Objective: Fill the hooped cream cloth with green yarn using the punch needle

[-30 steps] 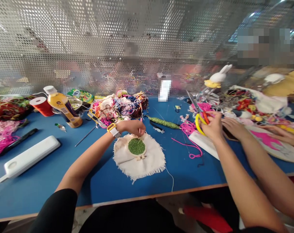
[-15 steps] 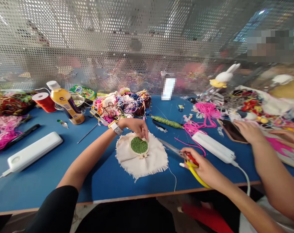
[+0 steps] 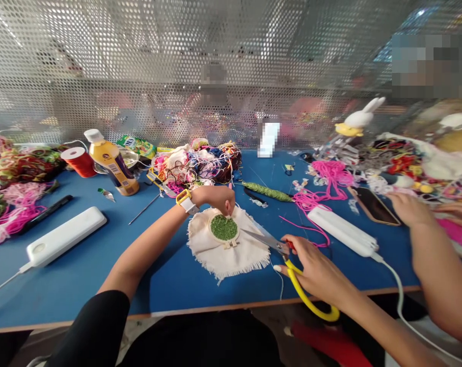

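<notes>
A small embroidery hoop (image 3: 231, 244) with a dense green stitched patch (image 3: 223, 227) lies on frayed cream cloth (image 3: 231, 263) near the table's front. My left hand (image 3: 223, 200), wearing a white and yellow watch (image 3: 187, 202), is pinched over the hoop's upper right edge; what the fingertips hold is too small to make out. My right hand (image 3: 310, 260) grips scissors (image 3: 282, 248) with yellow and red handles. Their blades point left over the cloth, tips close to the hoop's right side. A pale thread (image 3: 281, 285) trails from the cloth's right edge.
Tangled yarn (image 3: 211, 164), a drink bottle (image 3: 114, 165) and a red thread spool (image 3: 79, 162) stand behind. White lamp-like bars (image 3: 68, 236) flank the cloth. Pink yarn (image 3: 332, 176) lies to the right, beside a phone (image 3: 376, 205) and another person's hand (image 3: 412, 209). A perforated metal screen (image 3: 169, 66) rises behind.
The scissors have moved left, and their tips now reach over the cloth toward the hoop. My left hand stays pinched at the hoop's upper edge. The view has shifted slightly.
</notes>
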Tool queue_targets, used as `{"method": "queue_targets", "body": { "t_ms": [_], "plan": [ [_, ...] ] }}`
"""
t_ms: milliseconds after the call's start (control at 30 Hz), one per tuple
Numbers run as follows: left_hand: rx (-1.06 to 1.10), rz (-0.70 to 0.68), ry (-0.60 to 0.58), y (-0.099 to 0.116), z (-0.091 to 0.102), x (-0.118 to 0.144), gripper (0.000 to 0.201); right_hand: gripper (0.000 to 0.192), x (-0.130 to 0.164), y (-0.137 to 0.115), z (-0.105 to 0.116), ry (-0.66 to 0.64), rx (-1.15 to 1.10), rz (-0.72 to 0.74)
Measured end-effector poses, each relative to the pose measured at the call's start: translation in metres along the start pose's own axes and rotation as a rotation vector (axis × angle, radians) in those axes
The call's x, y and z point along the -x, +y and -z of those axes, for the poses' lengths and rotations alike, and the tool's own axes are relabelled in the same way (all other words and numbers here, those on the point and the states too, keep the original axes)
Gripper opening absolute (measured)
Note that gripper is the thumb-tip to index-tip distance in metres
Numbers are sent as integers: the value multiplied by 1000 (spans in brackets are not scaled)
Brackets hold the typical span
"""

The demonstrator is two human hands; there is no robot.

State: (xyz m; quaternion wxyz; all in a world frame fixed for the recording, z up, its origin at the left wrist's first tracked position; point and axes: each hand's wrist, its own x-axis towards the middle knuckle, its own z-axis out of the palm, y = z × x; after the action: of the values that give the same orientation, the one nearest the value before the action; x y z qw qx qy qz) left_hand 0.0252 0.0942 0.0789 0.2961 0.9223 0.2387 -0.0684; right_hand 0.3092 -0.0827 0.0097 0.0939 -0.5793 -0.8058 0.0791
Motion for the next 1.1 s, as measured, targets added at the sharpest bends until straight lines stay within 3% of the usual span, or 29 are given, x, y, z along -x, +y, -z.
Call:
{"method": "queue_targets", "body": {
  "t_ms": [333, 600, 733, 967, 1100],
  "plan": [
    [-212, 60, 27, 9, -1, 3, 13, 51, -2, -16, -7, 32, 309, 42],
    [-364, 102, 54, 12, -6, -1, 10, 49, -7, -27, -7, 163, 375, 222],
    [-371, 97, 53, 19, -6, 1, 9, 37, -8, -29, -7, 183, 427, 362],
    [-402, 107, 34, 27, -4, 5, 12, 43, -6, -24, -13, 204, 477, 368],
    [-412, 106, 23, 25, -4, 4, 13, 24, -7, -26, -11, 177, 569, 484]
  ]
}}
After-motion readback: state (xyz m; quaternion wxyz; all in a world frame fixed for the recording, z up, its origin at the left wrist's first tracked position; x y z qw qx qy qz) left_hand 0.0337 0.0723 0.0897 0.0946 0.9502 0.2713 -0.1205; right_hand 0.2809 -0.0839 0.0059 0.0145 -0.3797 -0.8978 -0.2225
